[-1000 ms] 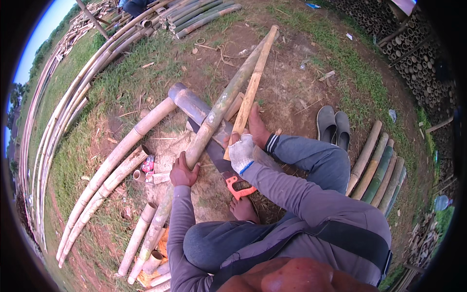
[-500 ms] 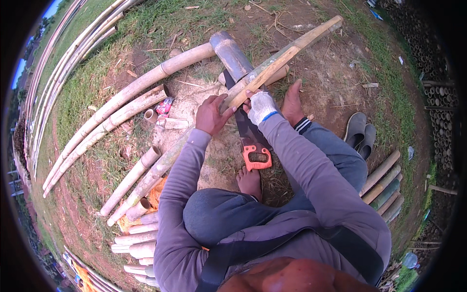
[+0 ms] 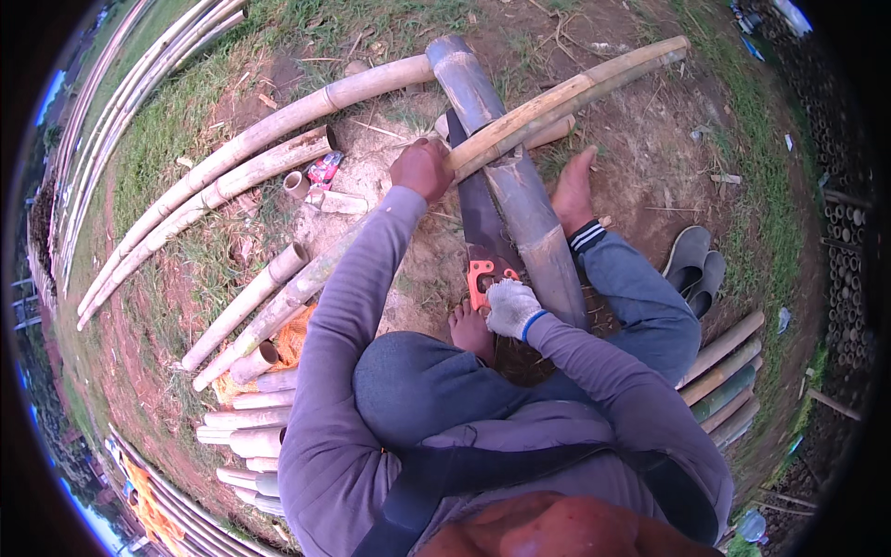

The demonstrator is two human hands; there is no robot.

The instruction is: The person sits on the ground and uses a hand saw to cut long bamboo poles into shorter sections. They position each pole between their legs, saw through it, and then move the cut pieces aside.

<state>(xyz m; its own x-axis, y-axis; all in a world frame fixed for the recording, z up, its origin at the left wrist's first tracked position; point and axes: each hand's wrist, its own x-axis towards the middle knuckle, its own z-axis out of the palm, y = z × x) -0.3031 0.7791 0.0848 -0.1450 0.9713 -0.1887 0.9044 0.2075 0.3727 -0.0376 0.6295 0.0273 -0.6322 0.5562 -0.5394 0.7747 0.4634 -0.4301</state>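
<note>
My left hand (image 3: pixel 422 170) is bare and wrapped round a pale bamboo pole (image 3: pixel 566 97). The pole lies across a thick, dark bamboo log (image 3: pixel 548 246) and slants up to the far right. Whether it continues beyond my hand and sleeve as the greenish length (image 3: pixel 306 278) at left, I cannot tell. My right hand (image 3: pixel 512 309), in a white knitted glove, is closed on the orange handle of a handsaw (image 3: pixel 484 218). The dark blade points away from me beside the log, and its far part passes under the pole.
Two long bamboo poles (image 3: pixel 251 139) stretch over the ground at left. Short cut bamboo pieces (image 3: pixel 260 441) lie near my left side, others (image 3: pixel 719 371) at right. My bare feet (image 3: pixel 574 181) flank the log. Grey slip-on shoes (image 3: pixel 694 269) rest on the right.
My right hand has left the pole and come back toward me to the saw handle. My left hand stays on the pole, which appears turned, its broad pale face now less visible.
</note>
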